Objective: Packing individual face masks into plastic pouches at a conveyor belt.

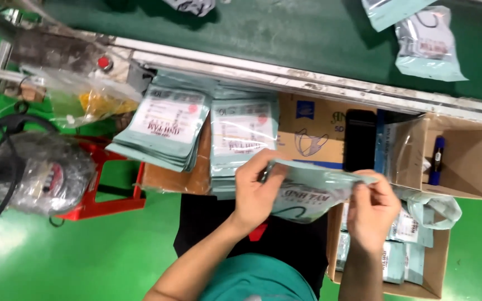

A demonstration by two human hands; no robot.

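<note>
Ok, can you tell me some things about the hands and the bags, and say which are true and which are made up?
1. Both hands hold one pale green pouch. True: left hand, right hand.
2. The blue marker lies on the floor. False: it is in an open box.
3. Two stacks of pouches sit beyond the hands. True.
4. The stool is blue. False: it is red.
5. The belt carries nothing. False: pouches lie on it.

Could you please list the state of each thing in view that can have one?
Pale green printed plastic pouch: held by both hands, top edge pinched.
Left hand: grip shut on pouch.
Right hand: grip shut on pouch.
Small brown cardboard box: open, blue marker inside.
Two stacks of pale green pouches: lying flat.
</note>
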